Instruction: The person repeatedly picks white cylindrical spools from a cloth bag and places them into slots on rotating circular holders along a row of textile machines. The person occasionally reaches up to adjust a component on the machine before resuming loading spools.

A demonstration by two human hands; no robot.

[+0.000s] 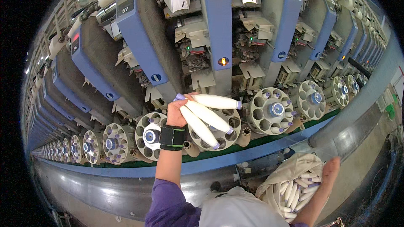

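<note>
My left hand (176,113), with a black band at the wrist, is closed around the narrow ends of three yarn bobbins (206,115). They are wound with white yarn, have purple ends, and fan out to the right. Behind them, partly hidden, is a round bobbin magazine (235,136) with open pockets. At the lower right my right hand (331,166) is beside the rim of a pale cloth sack (269,180), its fingers blurred and hard to make out. Many more white bobbins (290,193) lie loose in that sack.
A long row of winding units with blue upright panels (216,29) stretches to both sides. Further round magazines (254,111) line its front, some holding bobbins. Below them runs a blue rail (168,169). A thick grey pipe (366,96) curves down at the right.
</note>
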